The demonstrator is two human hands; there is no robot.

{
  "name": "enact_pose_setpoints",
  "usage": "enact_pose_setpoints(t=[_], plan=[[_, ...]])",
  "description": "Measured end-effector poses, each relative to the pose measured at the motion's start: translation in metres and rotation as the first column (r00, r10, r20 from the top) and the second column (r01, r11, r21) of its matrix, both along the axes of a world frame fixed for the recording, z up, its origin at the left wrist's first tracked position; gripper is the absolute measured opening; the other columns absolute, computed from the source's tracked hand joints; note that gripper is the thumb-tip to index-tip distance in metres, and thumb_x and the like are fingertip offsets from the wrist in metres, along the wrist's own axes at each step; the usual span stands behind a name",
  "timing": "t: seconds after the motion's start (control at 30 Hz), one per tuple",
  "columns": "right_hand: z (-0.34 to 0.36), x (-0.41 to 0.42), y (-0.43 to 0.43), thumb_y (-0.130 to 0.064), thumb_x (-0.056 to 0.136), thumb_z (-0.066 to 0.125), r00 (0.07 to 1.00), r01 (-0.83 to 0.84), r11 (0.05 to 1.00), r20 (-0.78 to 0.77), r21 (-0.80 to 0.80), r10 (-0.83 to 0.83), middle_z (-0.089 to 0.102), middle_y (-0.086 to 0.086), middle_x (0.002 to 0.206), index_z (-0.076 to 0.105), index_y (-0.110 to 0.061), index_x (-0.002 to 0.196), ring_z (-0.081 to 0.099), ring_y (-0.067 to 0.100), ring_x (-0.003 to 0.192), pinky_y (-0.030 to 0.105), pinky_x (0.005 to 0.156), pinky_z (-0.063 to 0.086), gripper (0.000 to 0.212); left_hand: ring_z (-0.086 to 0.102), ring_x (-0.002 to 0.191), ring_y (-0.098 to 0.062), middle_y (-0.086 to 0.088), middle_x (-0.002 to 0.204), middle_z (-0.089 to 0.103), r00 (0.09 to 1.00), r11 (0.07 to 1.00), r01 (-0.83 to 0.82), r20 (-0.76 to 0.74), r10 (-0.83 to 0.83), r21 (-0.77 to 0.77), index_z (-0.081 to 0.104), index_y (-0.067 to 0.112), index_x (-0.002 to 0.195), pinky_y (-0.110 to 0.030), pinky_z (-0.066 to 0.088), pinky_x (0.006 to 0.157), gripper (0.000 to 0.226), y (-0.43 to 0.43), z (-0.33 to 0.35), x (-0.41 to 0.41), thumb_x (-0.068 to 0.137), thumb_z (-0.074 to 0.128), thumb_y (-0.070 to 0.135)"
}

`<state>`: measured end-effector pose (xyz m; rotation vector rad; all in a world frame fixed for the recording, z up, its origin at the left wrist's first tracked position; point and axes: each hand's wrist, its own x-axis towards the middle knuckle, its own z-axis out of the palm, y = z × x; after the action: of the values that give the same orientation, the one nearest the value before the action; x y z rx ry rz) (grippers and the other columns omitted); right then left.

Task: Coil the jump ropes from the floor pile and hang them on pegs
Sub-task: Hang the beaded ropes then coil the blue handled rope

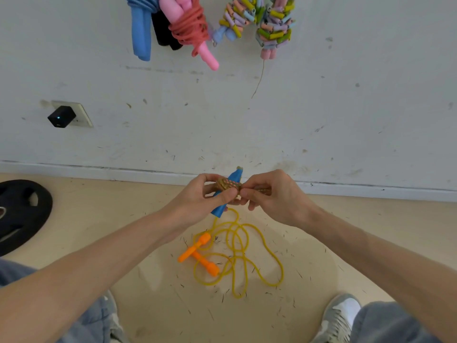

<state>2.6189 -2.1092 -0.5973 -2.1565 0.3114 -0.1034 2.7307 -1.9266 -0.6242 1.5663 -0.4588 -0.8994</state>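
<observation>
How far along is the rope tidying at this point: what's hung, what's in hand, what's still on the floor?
Done: several coiled ropes hang on the wall, including a blue one, a pink one and two beaded ones. In hand: the left hand and right hand wrap a braided rope around blue handles. Left: the yellow rope with orange handles lies uncoiled on the floor.

Bare forearms, blue jeans (pixel 385 323), grey-and-white sneakers (pixel 340 315).
</observation>
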Motion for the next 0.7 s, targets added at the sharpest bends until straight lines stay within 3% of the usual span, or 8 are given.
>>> enact_pose_setpoints(t=[0.17, 0.3, 0.37, 0.47, 0.57, 0.63, 0.7], plan=[[-0.001, 0.000, 0.004, -0.013, 0.097, 0.070, 0.999, -0.033, 0.999, 0.002, -0.017, 0.033, 0.076, -0.005, 0.077, 0.081, -0.017, 0.099, 0.068, 0.006, 0.062, 0.018, 0.065, 0.054, 0.012, 0.075, 0.095, -0.012, 0.008, 0.100, 0.077, 0.981, 0.981, 0.187, 0.049, -0.189, 0.050, 0.069, 0.021, 0.120, -0.024, 0.057, 0.075, 0.031, 0.001, 0.009, 0.002, 0.091, 0.078, 0.028], [0.000, 0.001, 0.006, -0.027, 0.098, 0.071, 0.999, -0.053, 0.993, -0.001, -0.106, 0.053, 0.068, -0.016, 0.066, 0.081, -0.035, 0.095, 0.058, 0.005, 0.046, 0.016, 0.052, 0.047, 0.014, 0.067, 0.079, -0.011, 0.003, 0.089, 0.067, 0.996, 0.995, 0.083, -0.043, -0.081, 0.051, 0.068, 0.013, 0.118, -0.029, 0.057, 0.071, 0.051, 0.000, 0.013, -0.001, 0.083, 0.080, 0.049], [0.001, 0.002, 0.010, -0.031, 0.097, 0.072, 0.999, -0.038, 0.992, 0.004, -0.124, 0.039, 0.067, -0.020, 0.064, 0.081, -0.036, 0.098, 0.058, 0.004, 0.048, 0.016, 0.052, 0.047, 0.011, 0.062, 0.073, -0.014, 0.000, 0.086, 0.061, 0.998, 0.999, -0.002, -0.060, 0.005, 0.047, 0.070, 0.010, 0.112, -0.029, 0.054, 0.062, 0.059, -0.001, 0.013, -0.002, 0.082, 0.076, 0.060], [0.007, 0.006, 0.015, -0.020, 0.095, 0.073, 0.994, 0.081, 0.993, 0.062, 0.091, -0.087, 0.074, -0.005, 0.072, 0.080, -0.025, 0.096, 0.063, 0.010, 0.053, 0.026, 0.061, 0.058, 0.009, 0.057, 0.065, -0.017, -0.004, 0.085, 0.058, 0.989, 0.991, -0.135, -0.066, 0.136, 0.016, 0.070, 0.010, 0.110, -0.028, 0.048, 0.054, 0.045, -0.001, 0.010, 0.001, 0.089, 0.075, 0.050], [0.017, 0.007, 0.015, -0.013, 0.092, 0.077, 0.979, 0.126, 0.897, 0.094, 0.423, -0.181, 0.079, 0.006, 0.085, 0.080, -0.016, 0.099, 0.073, 0.017, 0.071, 0.027, 0.073, 0.062, 0.008, 0.055, 0.060, -0.015, -0.002, 0.083, 0.062, 0.975, 0.983, -0.178, -0.138, 0.172, -0.034, 0.069, 0.008, 0.112, -0.026, 0.044, 0.050, 0.040, 0.000, 0.010, 0.005, 0.091, 0.076, 0.041], [0.020, 0.006, 0.013, -0.018, 0.093, 0.078, 0.979, 0.097, 0.858, 0.107, 0.504, -0.174, 0.079, 0.008, 0.090, 0.080, -0.013, 0.104, 0.075, 0.019, 0.081, 0.026, 0.077, 0.061, 0.013, 0.055, 0.062, -0.015, -0.002, 0.084, 0.064, 0.973, 0.985, -0.159, -0.176, 0.147, -0.059, 0.069, 0.005, 0.111, -0.026, 0.044, 0.050, 0.041, 0.000, 0.010, 0.006, 0.091, 0.076, 0.041], [0.020, 0.007, 0.013, -0.023, 0.098, 0.072, 0.971, 0.103, 0.846, 0.130, 0.524, -0.199, 0.076, 0.004, 0.086, 0.080, -0.012, 0.106, 0.070, 0.017, 0.079, 0.024, 0.075, 0.058, 0.017, 0.056, 0.065, -0.016, -0.004, 0.089, 0.062, 0.970, 0.987, -0.129, -0.219, 0.106, -0.093, 0.072, 0.009, 0.107, -0.026, 0.042, 0.048, 0.038, -0.001, 0.010, 0.006, 0.090, 0.075, 0.043]])
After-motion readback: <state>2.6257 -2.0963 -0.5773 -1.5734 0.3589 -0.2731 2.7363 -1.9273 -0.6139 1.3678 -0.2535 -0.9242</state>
